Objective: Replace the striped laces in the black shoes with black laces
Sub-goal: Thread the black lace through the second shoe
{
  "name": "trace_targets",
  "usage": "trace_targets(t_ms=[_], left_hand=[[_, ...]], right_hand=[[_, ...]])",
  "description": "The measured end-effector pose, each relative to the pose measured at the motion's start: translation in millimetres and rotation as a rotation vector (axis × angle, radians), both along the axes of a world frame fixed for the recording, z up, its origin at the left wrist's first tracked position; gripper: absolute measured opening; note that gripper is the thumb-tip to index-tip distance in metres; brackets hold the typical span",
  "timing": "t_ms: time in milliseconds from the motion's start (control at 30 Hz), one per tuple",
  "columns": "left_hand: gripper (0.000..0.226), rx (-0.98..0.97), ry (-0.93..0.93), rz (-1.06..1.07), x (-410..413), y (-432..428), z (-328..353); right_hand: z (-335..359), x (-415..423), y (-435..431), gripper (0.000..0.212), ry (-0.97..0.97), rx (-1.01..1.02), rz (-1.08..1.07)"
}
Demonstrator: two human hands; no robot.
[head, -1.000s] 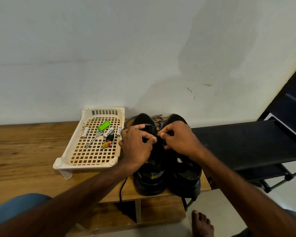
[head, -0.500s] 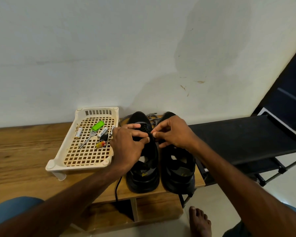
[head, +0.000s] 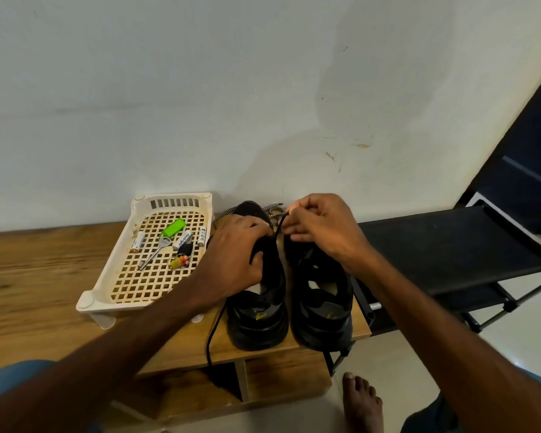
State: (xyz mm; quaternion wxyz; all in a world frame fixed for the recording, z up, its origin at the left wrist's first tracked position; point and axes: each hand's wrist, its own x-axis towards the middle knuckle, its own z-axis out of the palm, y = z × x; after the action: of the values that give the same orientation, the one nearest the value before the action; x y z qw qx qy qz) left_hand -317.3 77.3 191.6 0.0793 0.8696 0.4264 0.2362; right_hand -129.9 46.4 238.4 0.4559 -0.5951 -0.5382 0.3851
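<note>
Over the lacing of the left shoe, the right hand pinches the black lace between thumb and fingertips, closed on it; the lace runs as a thin taut strand from that pinch down to the front of the left shoe. The left hand grips the upper of the left shoe, fingers curled over the lacing and thumb at the mouth of the shoe; its grip is closed on the shoe itself. Just to the right of the left shoe, almost touching it, stands the right shoe; both are upright, heels toward the camera. Behind the left shoe, against the wall, lie the striped laces, loose and coiled. From the left side of the left shoe a black cord trails over the front edge of the wooden bench that carries the shoe; whether it is the same lace cannot be told. Left of the left shoe, on the same bench, sits a cream perforated tray holding a green flash drive, three batteries, a key and a small coloured trinket. Well to the right of the left shoe stands a black rack; below and to the right of it, on the floor, a bare foot shows.
</note>
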Motion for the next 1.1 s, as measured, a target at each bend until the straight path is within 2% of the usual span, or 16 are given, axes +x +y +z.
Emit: trace_targets(t_ms=[133,200,233,267,300,367,400,467,567,633,733,833,900,933,967,1100], left_hand=[[0.035,0.062,0.044,-0.031,-0.3,5.5,1.9],[0.031,0.070,0.004,-0.069,-2.3,8.0,4.9],[0.029,0.072,-0.013,-0.085,-3.5,9.0,6.6],[0.028,0.073,-0.021,-0.101,-4.2,10.2,8.1],[0.027,0.074,-0.024,-0.113,-5.0,11.5,8.9],[0.028,0.059,-0.032,-0.125,-5.6,13.2,9.8],[0.028,0.043,-0.043,-0.121,-5.9,14.0,10.3],[0.030,0.012,-0.068,-0.101,-7.0,16.3,10.0],[0.025,-0.024,-0.120,-0.052,-11.5,21.6,10.5],[0.017,-0.030,-0.179,-0.019,-15.6,25.5,13.9],[0.010,-0.052,-0.219,0.052,-22.8,31.1,20.6],[0.005,-0.092,-0.234,0.120,-29.6,33.9,25.3],[0.004,-0.160,-0.239,0.136,-30.7,33.6,28.2],[0.004,-0.197,-0.239,0.130,-30.3,32.3,29.4],[0.004,-0.226,-0.243,0.119,-28.8,30.8,30.5],[0.006,-0.247,-0.281,0.096,-23.2,23.3,31.2]], right_hand=[[13.6,15.7,0.9,0.015,0.537,0.064,0.000],[16.3,22.7,1.4,0.013,0.678,0.094,-0.020],[15.9,24.5,1.6,0.013,0.594,0.103,-0.039],[14.4,26.0,1.6,0.014,0.359,0.118,-0.047],[11.6,25.5,1.2,0.014,0.000,0.138,-0.026],[2.4,18.2,-1.2,0.017,-0.705,0.116,0.156],[-2.2,12.8,-2.3,0.021,-0.903,0.052,0.244],[-4.2,5.1,-2.8,0.021,-0.962,-0.008,0.287],[7.6,15.3,-2.0,0.021,-0.730,0.115,0.151],[16.9,31.4,-3.2,0.023,-0.480,0.201,0.041],[17.6,49.4,-4.7,0.030,0.063,0.108,-0.020],[12.8,43.0,-4.6,0.025,0.578,-0.012,0.059],[6.8,30.1,-4.4,0.024,0.728,-0.026,0.098],[3.0,23.0,-4.4,0.027,0.670,-0.011,0.093],[-0.2,17.3,-5.3,0.029,0.522,0.019,0.079],[-13.2,6.8,-1.9,0.014,-0.422,0.148,0.054]])
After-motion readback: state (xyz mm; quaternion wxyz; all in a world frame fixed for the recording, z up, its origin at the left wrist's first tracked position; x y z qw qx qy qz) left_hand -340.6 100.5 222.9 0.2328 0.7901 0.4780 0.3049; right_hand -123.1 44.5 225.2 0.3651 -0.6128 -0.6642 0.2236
